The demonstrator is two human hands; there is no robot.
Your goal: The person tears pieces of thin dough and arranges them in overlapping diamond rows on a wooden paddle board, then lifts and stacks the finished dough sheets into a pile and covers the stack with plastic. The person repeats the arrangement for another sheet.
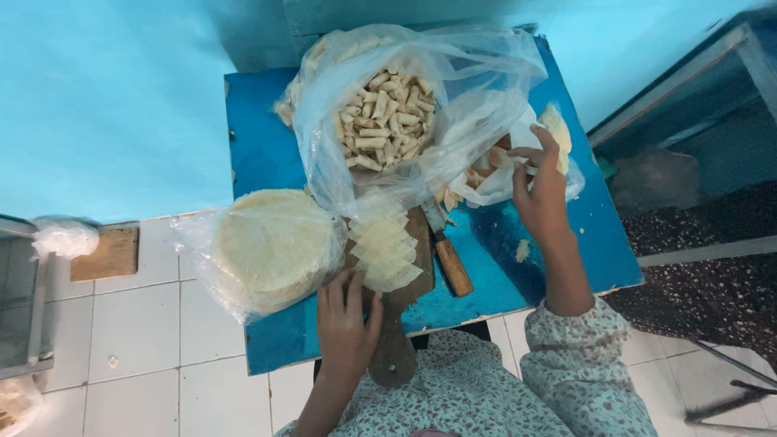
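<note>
My left hand [346,317] rests flat on the handle end of a wooden cutting board [394,340], fingers apart, just below a row of cut pastry strips [387,249]. My right hand [541,184] reaches into a small plastic bag of filling [494,174] at the right of the blue table [267,146], fingers curled on a pale piece there. A large clear bag of rolled pastries [387,120] stands at the back. A stack of round pastry sheets [271,247] in plastic lies to the left of the board. A wooden-handled knife [450,260] lies beside the board.
The small blue table stands on a white tiled floor [133,332]. A wooden block [109,255] and a knotted plastic bag [65,237] lie at the left. A dark patterned surface and metal frame [696,251] are at the right. A crumb [523,250] lies on the table.
</note>
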